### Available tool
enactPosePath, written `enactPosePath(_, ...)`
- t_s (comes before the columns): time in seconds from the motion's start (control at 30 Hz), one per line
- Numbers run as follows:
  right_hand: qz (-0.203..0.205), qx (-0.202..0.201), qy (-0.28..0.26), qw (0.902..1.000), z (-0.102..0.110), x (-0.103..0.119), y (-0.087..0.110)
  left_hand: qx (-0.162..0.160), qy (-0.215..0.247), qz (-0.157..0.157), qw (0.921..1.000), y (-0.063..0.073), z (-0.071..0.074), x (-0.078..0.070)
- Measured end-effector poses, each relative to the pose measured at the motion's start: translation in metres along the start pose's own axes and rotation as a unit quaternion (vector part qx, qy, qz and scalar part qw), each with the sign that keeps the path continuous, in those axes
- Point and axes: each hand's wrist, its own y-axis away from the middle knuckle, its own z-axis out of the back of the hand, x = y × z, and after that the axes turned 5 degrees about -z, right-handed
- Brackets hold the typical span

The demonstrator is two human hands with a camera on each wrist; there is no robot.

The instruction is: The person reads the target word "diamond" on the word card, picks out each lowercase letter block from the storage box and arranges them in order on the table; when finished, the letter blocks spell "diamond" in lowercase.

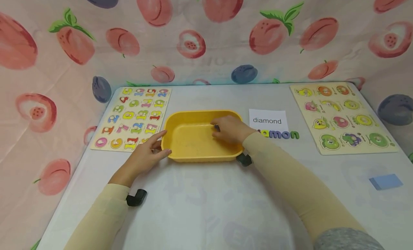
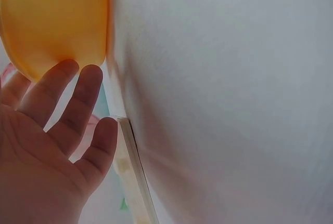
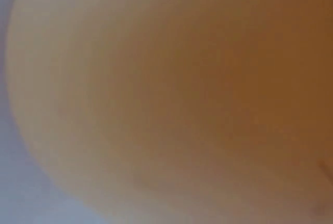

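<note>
A yellow plastic tray [image 1: 196, 159] stands on the table in the head view. My left hand [image 1: 146, 155] rests against its left end, fingers fairly straight; in the left wrist view the fingertips touch the outer wall of the tray [image 2: 57, 16]. My right hand [image 1: 230, 128] reaches over the tray's right side and pinches a small dark piece [image 1: 217, 128], mostly hidden by the fingers. Blurred yellow tray wall [image 3: 130, 94] fills the right wrist view. Right of the tray, coloured letters [image 1: 275, 134] lie in a row below a white card [image 1: 267, 117] reading "diamond"; my forearm covers the row's left end.
A wooden number puzzle board [image 1: 129, 123] lies left of the tray. A fruit puzzle board [image 1: 342, 119] is at the right, with a blue block [image 1: 385, 181] nearer the front. Behind the table hangs a fruit-print cloth [image 1: 219, 49].
</note>
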Motion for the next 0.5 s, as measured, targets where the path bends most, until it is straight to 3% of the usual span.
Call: enactPosePath(0.5,-0.016,0.032,0.021,0.9991,-0.0031,0.0014,0.0003,0.003,0.001,-0.003,1.0000,0.0002,0.0002,-0.0007)
